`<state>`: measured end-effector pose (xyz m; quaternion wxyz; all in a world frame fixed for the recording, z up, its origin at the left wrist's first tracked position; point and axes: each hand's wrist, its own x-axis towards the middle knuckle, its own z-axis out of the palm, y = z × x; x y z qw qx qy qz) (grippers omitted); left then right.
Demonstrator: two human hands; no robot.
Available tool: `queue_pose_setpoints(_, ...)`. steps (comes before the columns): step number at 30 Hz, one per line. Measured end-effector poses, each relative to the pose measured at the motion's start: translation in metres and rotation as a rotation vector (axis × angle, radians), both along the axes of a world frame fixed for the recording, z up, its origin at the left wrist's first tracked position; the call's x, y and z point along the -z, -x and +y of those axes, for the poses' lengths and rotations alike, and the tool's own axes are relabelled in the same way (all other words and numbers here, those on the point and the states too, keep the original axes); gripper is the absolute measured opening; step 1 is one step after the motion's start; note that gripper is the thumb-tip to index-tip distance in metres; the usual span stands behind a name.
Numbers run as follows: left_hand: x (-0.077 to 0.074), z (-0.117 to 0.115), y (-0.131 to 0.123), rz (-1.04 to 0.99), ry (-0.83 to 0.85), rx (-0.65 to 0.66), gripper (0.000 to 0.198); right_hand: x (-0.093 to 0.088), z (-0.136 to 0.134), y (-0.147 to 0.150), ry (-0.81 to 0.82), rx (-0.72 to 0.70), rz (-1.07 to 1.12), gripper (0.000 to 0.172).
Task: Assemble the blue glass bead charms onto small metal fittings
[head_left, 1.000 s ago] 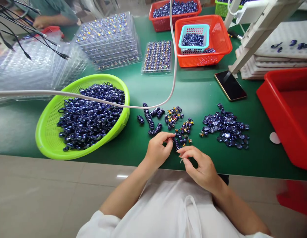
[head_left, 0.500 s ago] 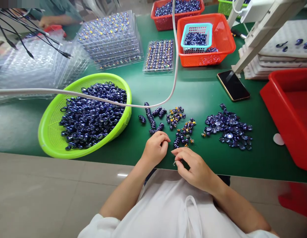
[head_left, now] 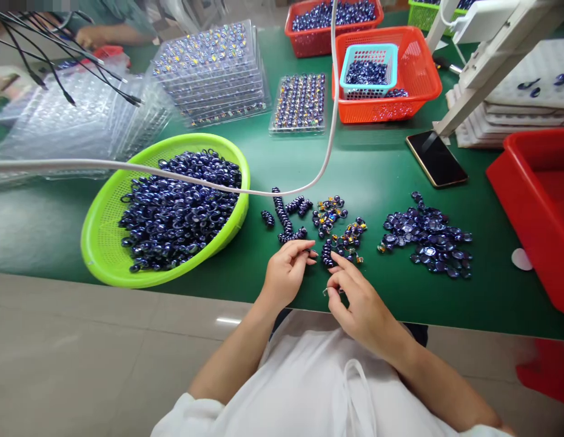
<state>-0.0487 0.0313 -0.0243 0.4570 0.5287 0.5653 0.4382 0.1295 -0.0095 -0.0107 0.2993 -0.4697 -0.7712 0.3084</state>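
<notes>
My left hand (head_left: 286, 272) is closed in a pinch, with a small dark piece just showing between thumb and fingers. My right hand (head_left: 361, 300) has its thumb and a finger curled on a small silver metal piece (head_left: 326, 292), whose full shape is hidden. The outstretched index finger of that hand reaches the row of shiny dark-blue rings (head_left: 327, 252). Right beside it lie rings with amber stones (head_left: 351, 233), and another such cluster (head_left: 328, 213) sits farther back. Beyond my left hand, more dark rings stand stacked in rows (head_left: 282, 212).
A green basket (head_left: 93, 233) full of dark rings stands left. Dark flat pieces (head_left: 427, 237), a phone (head_left: 436, 159) and a red bin (head_left: 523, 200) are right. Behind are clear trays (head_left: 213, 79) and an orange basket (head_left: 418, 67). A white cable (head_left: 330, 145) hangs across; another person's arm (head_left: 113, 33) shows.
My right index finger has stretched forward to the dark rings. My left fingers have opened slightly, showing a dark piece between them. The whole view has shifted a little.
</notes>
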Motion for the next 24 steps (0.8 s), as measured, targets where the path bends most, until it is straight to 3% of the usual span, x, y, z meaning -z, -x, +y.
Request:
queue_pose_setpoints(5, -0.008, -0.006, -0.002, -0.154, 0.115, -0.053, 0.018, 0.0, 0.007, 0.0, -0.029, -0.044, 0.007, 0.016)
queue_pose_setpoints(11, -0.017, -0.016, -0.011, -0.324, 0.237, -0.016, 0.026, -0.003, -0.003, -0.018, -0.064, 0.069, 0.217, 0.014)
queue_pose_setpoints(15, -0.018, -0.021, -0.024, -0.294, 0.221, 0.034, 0.024, -0.01, -0.01, -0.023, -0.035, 0.047, 0.273, 0.016)
queue_pose_setpoints(19, -0.017, -0.024, -0.037, -0.221, 0.152, 0.09, 0.023, -0.011, -0.01, -0.026, -0.089, 0.13, 0.221, 0.016)
queue_pose_setpoints(24, -0.017, -0.026, -0.046, -0.354, 0.224, 0.106, 0.02, -0.011, -0.01, -0.032, -0.142, 0.172, 0.168, 0.018)
